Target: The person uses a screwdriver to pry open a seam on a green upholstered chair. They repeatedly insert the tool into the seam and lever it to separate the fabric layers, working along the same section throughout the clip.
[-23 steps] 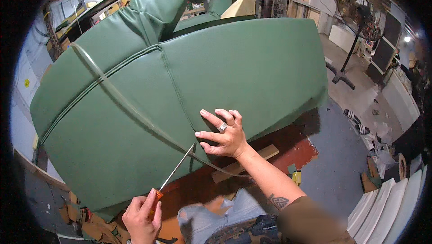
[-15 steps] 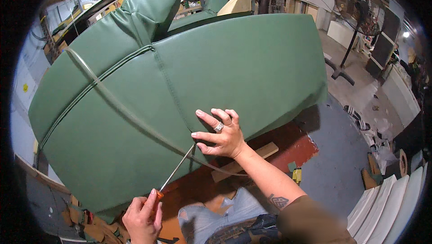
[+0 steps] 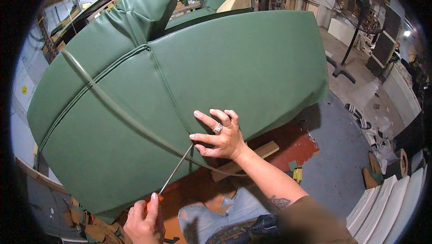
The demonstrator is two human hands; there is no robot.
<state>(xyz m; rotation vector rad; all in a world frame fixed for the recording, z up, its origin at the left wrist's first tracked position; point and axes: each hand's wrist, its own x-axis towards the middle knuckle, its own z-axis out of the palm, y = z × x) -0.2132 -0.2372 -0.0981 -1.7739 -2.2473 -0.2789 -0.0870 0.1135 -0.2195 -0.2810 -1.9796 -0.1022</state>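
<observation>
A large piece covered in green leather-like upholstery (image 3: 252, 64) fills the middle, with a stitched seam running down it. My left hand (image 3: 145, 221) is closed round the orange handle of a screwdriver (image 3: 176, 168). The tool's long thin metal shaft slants up to the right, its tip at the lower end of the seam. There, my right hand (image 3: 223, 137) rests on the green cover with fingers spread, thumb and forefinger beside the tip. A clear flexible hose (image 3: 128, 117) lies across the cover and passes below my right hand.
Under the upholstered piece is a wooden strip (image 3: 269, 148) on a reddish-brown surface. A yellow tool (image 3: 297, 174) lies right of my forearm. A standing fan (image 3: 360, 5), striped slides (image 3: 357, 116) and white panels (image 3: 382, 208) are at the right.
My left hand has shifted slightly down and left on the handle, its grip turned a little. My right hand stays almost in place, and the view has moved slightly.
</observation>
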